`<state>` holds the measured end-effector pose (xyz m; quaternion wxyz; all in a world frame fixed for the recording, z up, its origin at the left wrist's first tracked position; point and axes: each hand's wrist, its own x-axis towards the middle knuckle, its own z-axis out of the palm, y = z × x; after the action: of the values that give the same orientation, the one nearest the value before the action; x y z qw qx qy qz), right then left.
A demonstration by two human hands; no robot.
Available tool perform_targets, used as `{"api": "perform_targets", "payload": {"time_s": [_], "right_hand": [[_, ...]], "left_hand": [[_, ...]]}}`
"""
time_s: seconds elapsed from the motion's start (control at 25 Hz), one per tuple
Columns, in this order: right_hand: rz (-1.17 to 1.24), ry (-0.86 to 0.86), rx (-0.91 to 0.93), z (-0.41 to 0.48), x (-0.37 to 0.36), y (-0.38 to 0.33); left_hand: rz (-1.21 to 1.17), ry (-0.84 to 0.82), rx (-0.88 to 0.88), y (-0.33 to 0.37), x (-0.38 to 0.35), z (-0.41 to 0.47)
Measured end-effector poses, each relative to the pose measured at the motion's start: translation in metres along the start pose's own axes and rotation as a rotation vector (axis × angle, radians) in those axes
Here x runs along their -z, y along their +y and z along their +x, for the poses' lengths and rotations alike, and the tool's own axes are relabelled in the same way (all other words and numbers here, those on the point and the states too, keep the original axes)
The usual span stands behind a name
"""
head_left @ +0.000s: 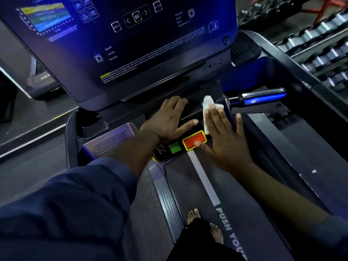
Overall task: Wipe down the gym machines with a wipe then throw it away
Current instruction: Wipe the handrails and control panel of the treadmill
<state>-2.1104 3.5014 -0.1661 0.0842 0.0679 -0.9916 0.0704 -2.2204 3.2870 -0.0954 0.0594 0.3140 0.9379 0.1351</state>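
I stand on a treadmill (244, 185) facing its dark console (131, 53). My right hand (224, 136) lies flat with straight, spread fingers on a white wipe (209, 104), pressing it against the control panel just below the screen; its thumb touches the red stop button (193, 139). My left hand (167, 119) rests flat on the same panel, fingers straight, just left of the wipe, holding nothing. Most of the wipe is hidden under my right fingers.
A green button (175, 147) sits left of the red one. A chrome handlebar (261, 97) juts out right of the wipe. Dumbbell racks (320, 53) fill the upper right. My bare feet (205, 223) stand on the belt. Another machine (41, 80) is at far left.
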Motion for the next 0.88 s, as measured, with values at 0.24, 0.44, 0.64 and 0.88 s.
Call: {"api": "perform_targets", "payload": {"time_s": [0.24, 0.44, 0.64, 0.88], "right_hand": [[-0.057, -0.001, 0.129, -0.004, -0.010, 0.002], [-0.077, 0.001, 0.191, -0.018, -0.024, 0.004], [0.007, 0.016, -0.076, 0.002, -0.007, 0.013], [-0.077, -0.013, 0.176, -0.027, -0.023, 0.021]], "left_hand": [[0.061, -0.064, 0.011, 0.003, -0.001, 0.000], [0.107, -0.104, 0.021, 0.002, 0.001, 0.000], [0.125, -0.129, 0.029, 0.008, 0.004, 0.001], [0.099, -0.145, 0.049, 0.004, 0.001, 0.002]]}}
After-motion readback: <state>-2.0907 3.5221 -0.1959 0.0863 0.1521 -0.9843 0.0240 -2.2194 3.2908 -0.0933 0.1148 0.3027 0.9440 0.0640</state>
